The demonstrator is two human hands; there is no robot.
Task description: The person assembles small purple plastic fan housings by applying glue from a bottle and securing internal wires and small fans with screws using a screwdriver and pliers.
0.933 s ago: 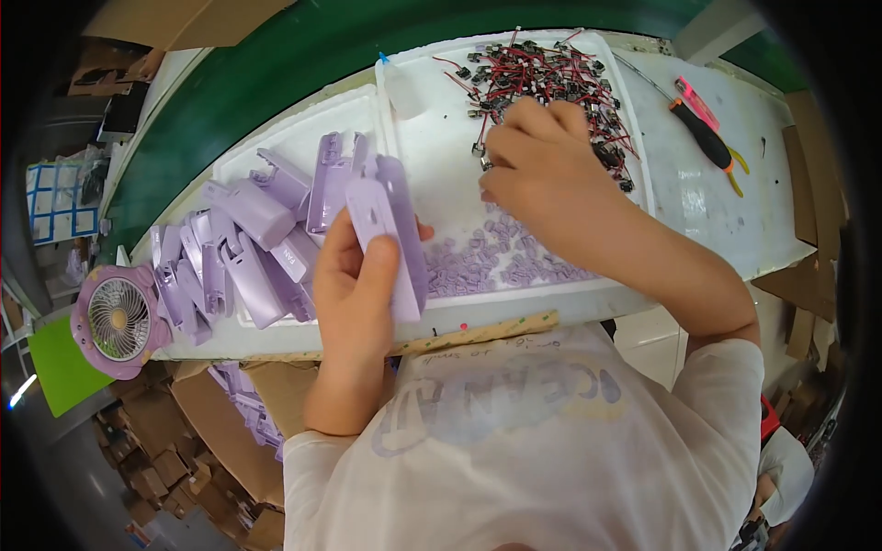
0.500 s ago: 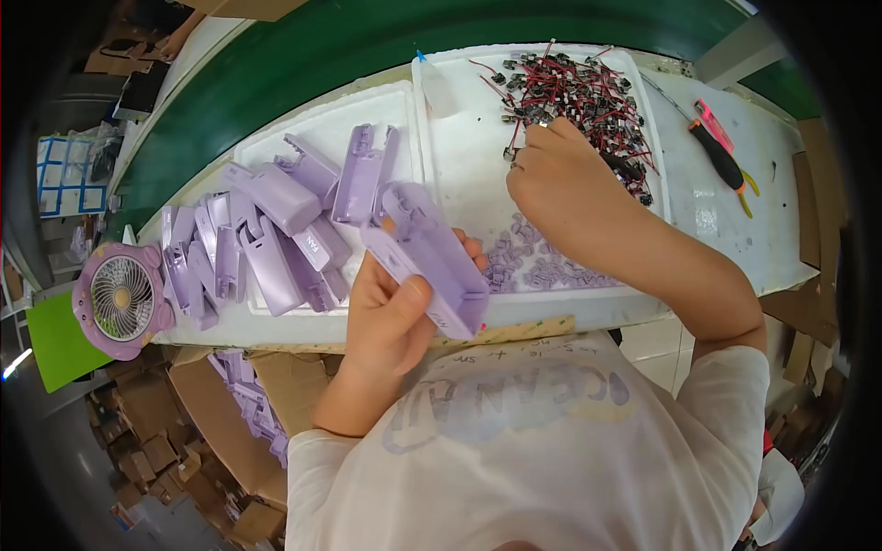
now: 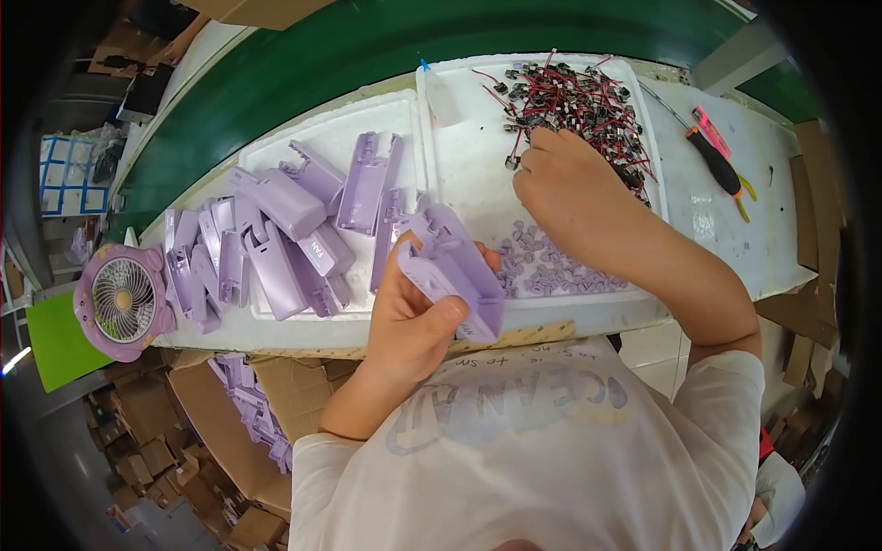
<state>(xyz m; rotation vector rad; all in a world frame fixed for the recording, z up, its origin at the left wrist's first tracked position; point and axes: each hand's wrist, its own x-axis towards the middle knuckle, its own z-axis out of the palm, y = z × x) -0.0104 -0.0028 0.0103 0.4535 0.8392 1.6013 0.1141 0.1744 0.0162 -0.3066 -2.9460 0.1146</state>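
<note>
My left hand (image 3: pixel 411 329) grips a light purple plastic housing (image 3: pixel 470 280), its hollow side tilted up, thumb on the near wall and fingers wrapped beneath. At the near edge of a heap of small black connectors with red and black wires (image 3: pixel 588 103), my right hand (image 3: pixel 571 191) is closed, fingertips bent down among the parts. Whatever those fingers pinch is hidden from view. Small purple plastic pieces (image 3: pixel 542 264) lie scattered below my right wrist, in the same white foam tray (image 3: pixel 459 151). More purple housings (image 3: pixel 285 204) are piled left of my left hand.
A purple desk fan (image 3: pixel 124 298) stands at the left end of the bench. On the right lie a black-handled screwdriver (image 3: pixel 715 161), a pink tool (image 3: pixel 712 133) and yellow-handled pliers (image 3: pixel 746 197). Below the bench, a cardboard box (image 3: pixel 216 413) holds more purple parts.
My left hand has shifted slightly right with the housing, uncovering another housing behind it. My right hand stays at the heap's near edge, moved only a little.
</note>
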